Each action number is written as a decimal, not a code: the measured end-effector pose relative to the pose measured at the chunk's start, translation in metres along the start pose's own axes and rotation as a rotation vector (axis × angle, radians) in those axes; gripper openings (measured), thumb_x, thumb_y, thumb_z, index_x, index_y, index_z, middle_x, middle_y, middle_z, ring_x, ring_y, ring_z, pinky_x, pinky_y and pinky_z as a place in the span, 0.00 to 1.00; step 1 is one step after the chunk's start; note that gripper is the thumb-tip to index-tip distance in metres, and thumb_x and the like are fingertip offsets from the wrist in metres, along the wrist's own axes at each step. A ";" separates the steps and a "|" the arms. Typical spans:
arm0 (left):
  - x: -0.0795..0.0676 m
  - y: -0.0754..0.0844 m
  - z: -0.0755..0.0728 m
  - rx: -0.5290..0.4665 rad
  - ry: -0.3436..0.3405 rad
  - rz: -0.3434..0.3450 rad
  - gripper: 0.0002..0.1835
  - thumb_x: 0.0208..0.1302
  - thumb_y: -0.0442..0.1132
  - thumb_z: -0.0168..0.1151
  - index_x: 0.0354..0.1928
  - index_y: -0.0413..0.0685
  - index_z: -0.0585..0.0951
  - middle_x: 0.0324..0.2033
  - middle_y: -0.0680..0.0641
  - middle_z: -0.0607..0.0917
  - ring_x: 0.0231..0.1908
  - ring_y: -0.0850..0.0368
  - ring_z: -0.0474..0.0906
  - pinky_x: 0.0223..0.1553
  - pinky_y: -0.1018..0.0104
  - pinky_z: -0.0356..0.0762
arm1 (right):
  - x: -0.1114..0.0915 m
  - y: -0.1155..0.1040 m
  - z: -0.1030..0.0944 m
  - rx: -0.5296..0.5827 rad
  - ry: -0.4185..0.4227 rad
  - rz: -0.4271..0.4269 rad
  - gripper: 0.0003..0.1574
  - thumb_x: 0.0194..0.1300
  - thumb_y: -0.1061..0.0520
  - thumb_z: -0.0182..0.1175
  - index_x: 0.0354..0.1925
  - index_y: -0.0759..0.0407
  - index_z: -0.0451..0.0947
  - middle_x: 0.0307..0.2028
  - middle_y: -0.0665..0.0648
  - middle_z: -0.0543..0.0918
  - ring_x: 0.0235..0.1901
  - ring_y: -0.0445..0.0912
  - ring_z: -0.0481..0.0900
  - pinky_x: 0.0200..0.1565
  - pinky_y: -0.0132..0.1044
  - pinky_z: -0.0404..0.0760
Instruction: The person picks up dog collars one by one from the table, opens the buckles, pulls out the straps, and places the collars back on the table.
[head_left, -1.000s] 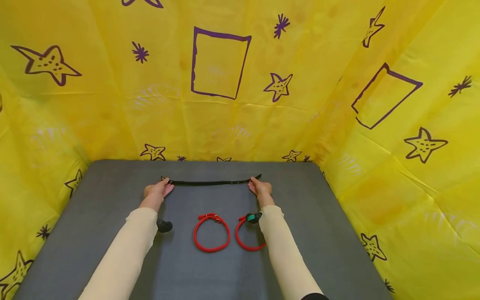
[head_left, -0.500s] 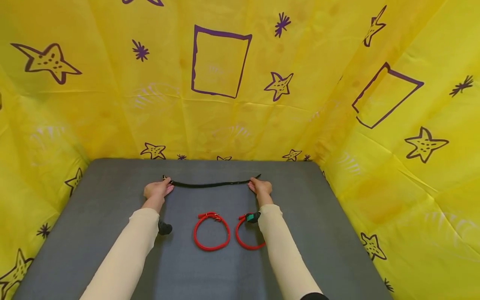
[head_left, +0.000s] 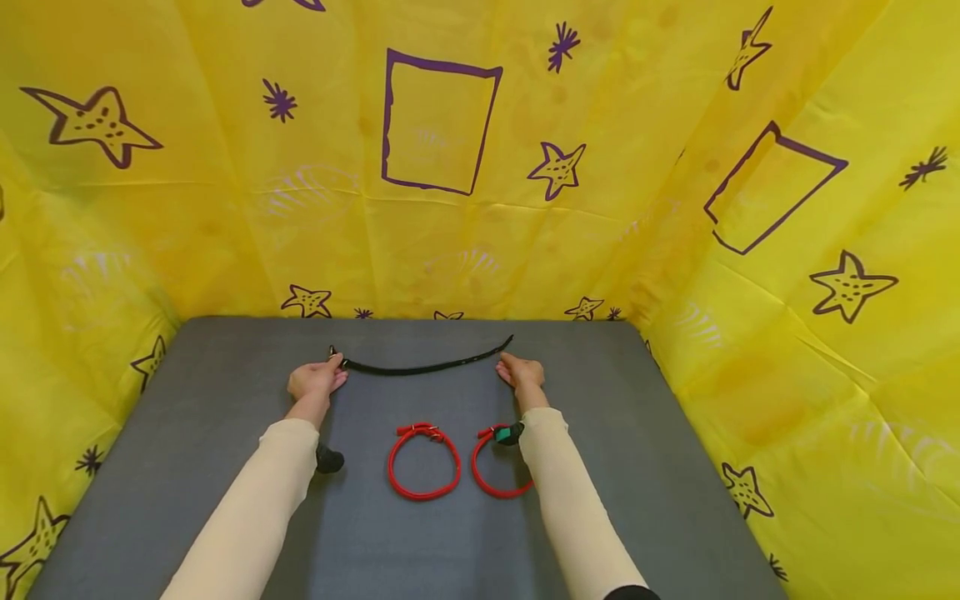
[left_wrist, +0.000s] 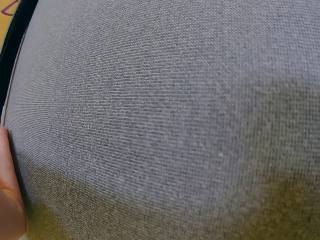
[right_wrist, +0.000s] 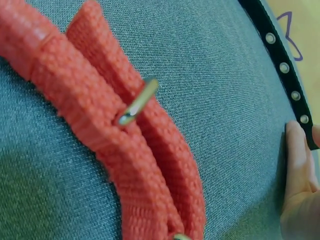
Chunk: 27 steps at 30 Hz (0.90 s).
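Note:
A black collar (head_left: 420,369), a thin strap, stretches between the two hands near the far side of the table and sags slightly in the middle. My left hand (head_left: 313,381) pinches its buckle end, where a bit of metal shows. The fingertips of my right hand (head_left: 525,372) pinch it near the other end, whose tip points up past them. In the right wrist view, metal-rimmed holes line the collar (right_wrist: 290,82) beside the fingers (right_wrist: 296,155). Only part of the left hand (left_wrist: 7,200) and a dark strip of the collar (left_wrist: 15,45) show in the left wrist view.
Two red collars lie buckled into rings on the grey table (head_left: 225,400): one red collar (head_left: 423,497) in the middle, the other red collar (head_left: 495,492) partly hidden by the right wrist's camera and sleeve. Yellow patterned cloth (head_left: 322,233) hangs behind and on both sides.
The black collar has gone from nearly straight to a shallow sag. Its right-hand tip has swung upward and left. Both hands stay almost in place, and the red collars have not moved.

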<state>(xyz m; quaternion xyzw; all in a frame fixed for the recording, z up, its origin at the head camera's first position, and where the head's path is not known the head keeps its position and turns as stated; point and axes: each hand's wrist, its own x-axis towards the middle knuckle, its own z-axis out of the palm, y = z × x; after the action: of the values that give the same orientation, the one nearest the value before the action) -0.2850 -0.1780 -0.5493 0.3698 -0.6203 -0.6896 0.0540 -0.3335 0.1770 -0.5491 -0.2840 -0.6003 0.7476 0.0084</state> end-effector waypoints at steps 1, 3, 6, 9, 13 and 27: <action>-0.001 0.000 0.000 -0.001 -0.002 0.009 0.21 0.59 0.41 0.71 0.47 0.31 0.79 0.15 0.55 0.80 0.16 0.65 0.81 0.25 0.71 0.81 | 0.000 0.000 -0.001 -0.006 -0.003 -0.003 0.20 0.57 0.69 0.69 0.46 0.79 0.77 0.29 0.64 0.85 0.27 0.48 0.87 0.36 0.36 0.85; 0.000 -0.001 -0.001 0.002 -0.007 0.023 0.21 0.59 0.42 0.70 0.46 0.32 0.79 0.15 0.55 0.80 0.16 0.66 0.81 0.24 0.72 0.81 | -0.001 0.000 -0.002 -0.018 -0.014 -0.007 0.20 0.57 0.68 0.69 0.46 0.79 0.77 0.30 0.65 0.85 0.27 0.47 0.87 0.36 0.36 0.84; -0.001 -0.001 -0.003 0.009 -0.022 0.047 0.19 0.60 0.42 0.69 0.44 0.33 0.78 0.14 0.55 0.80 0.16 0.66 0.81 0.24 0.72 0.81 | -0.001 -0.001 -0.004 -0.039 -0.038 -0.014 0.21 0.58 0.67 0.68 0.48 0.78 0.77 0.34 0.67 0.85 0.27 0.47 0.86 0.36 0.36 0.84; -0.004 -0.001 -0.006 0.010 -0.042 0.069 0.18 0.61 0.43 0.69 0.43 0.35 0.77 0.15 0.56 0.80 0.16 0.67 0.80 0.24 0.73 0.80 | -0.004 -0.002 -0.006 -0.064 -0.067 -0.025 0.21 0.60 0.65 0.68 0.49 0.78 0.77 0.37 0.68 0.85 0.28 0.46 0.86 0.38 0.36 0.84; -0.011 0.001 -0.012 0.007 -0.092 0.077 0.19 0.61 0.43 0.69 0.45 0.36 0.77 0.17 0.57 0.81 0.18 0.68 0.81 0.27 0.72 0.81 | -0.008 -0.003 -0.008 -0.091 -0.107 -0.052 0.20 0.61 0.64 0.67 0.49 0.76 0.77 0.37 0.67 0.85 0.30 0.47 0.86 0.39 0.37 0.84; -0.043 0.010 -0.021 0.004 -0.431 0.058 0.19 0.64 0.43 0.67 0.49 0.38 0.75 0.30 0.51 0.84 0.30 0.64 0.84 0.45 0.64 0.81 | -0.029 -0.005 -0.008 -0.157 -0.289 -0.051 0.16 0.62 0.63 0.66 0.46 0.72 0.78 0.32 0.59 0.85 0.30 0.46 0.85 0.38 0.36 0.84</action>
<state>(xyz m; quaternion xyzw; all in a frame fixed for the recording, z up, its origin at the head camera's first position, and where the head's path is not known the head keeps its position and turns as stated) -0.2457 -0.1742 -0.5206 0.1957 -0.6294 -0.7496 -0.0609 -0.3081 0.1752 -0.5333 -0.1579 -0.6587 0.7312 -0.0812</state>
